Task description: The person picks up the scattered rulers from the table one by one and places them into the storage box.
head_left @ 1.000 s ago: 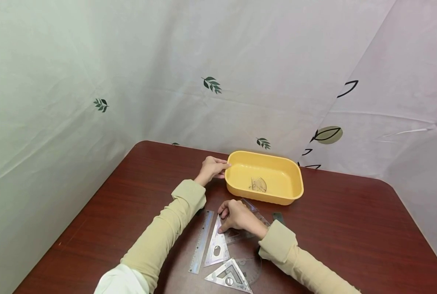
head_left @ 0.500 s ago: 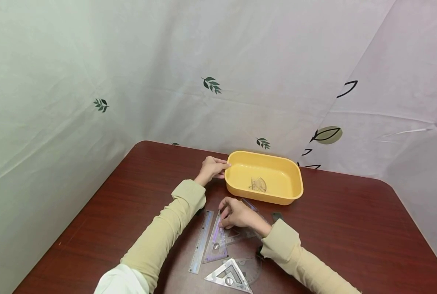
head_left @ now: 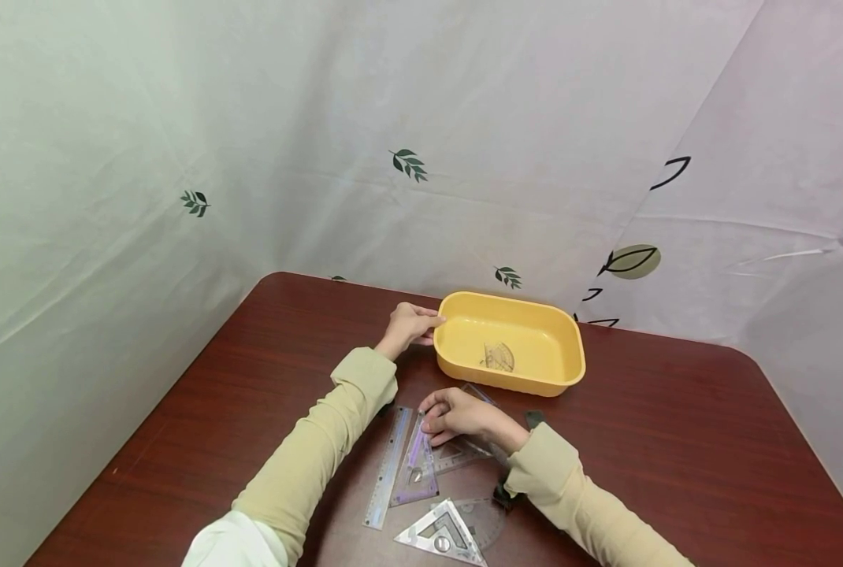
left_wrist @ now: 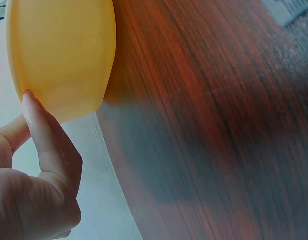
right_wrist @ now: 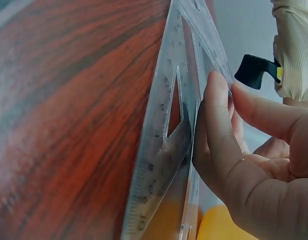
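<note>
At the left end of a yellow plastic basin (head_left: 510, 383), my left hand (head_left: 409, 324) pinches the rim between thumb and fingers. A small clear protractor (head_left: 499, 357) lies inside the basin. My right hand (head_left: 462, 415) pinches a long clear set square (head_left: 416, 496) near its narrow tip; in the right wrist view this set square (right_wrist: 206, 37) tilts up off the table. Beneath that hand lies another clear set square (head_left: 457, 459), partly hidden by it. A clear ruler (head_left: 386, 476) is just left of the held set square.
Nearer the front edge, a smaller set square (head_left: 421, 541) overlaps a clear protractor (head_left: 490, 520). A small dark green piece (head_left: 534, 418) lies by the right cuff. Behind the dark red table (head_left: 677, 441) hangs a pale cloth (head_left: 287, 157) with leaf prints.
My right hand rose a little with the long set square, then came slightly back down. The set square tilted, its glare giving way to purple edges. My left hand and the basin stayed put.
</note>
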Available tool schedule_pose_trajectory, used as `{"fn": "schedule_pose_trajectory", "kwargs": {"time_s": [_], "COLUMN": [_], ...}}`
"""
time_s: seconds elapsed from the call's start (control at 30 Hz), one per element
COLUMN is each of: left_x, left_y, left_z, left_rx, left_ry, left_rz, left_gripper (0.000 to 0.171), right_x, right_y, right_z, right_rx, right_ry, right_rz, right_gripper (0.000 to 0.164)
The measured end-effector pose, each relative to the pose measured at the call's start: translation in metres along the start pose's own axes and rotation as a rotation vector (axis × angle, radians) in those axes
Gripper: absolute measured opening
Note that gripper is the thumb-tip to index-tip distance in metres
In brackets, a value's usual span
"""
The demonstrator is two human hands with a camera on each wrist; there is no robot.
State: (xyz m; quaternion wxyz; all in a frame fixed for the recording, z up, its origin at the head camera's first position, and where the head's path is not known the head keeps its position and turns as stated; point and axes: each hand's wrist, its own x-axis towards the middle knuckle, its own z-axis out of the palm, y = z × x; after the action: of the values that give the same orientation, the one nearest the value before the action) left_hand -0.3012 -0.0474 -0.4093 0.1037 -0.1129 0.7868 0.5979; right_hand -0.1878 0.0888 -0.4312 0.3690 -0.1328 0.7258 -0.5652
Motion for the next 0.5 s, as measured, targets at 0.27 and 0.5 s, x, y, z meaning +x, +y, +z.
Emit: {"fn": "schedule_pose_trajectory", "kwargs": {"time_s": [0.27,0.5], "left_x": [0.0002,0.0002], "left_y": [-0.001,-0.0013], "left_z": [0.0,0.0], "left_rx": [-0.006,0.005], "left_ry": [0.0,-0.005], "left_rz": [0.006,0.021], "left_gripper": [0.027,0.027], "right_x": [0.0004,-0.0026], "right_y": [0.0005,-0.0016], "right_z": [-0.0012,-0.0062], "right_rx": [0.026,0.0], "right_ry": [0.008,0.048], "right_rz": [-0.018,-0.021], "right_gripper": [0.024,0.027]}}
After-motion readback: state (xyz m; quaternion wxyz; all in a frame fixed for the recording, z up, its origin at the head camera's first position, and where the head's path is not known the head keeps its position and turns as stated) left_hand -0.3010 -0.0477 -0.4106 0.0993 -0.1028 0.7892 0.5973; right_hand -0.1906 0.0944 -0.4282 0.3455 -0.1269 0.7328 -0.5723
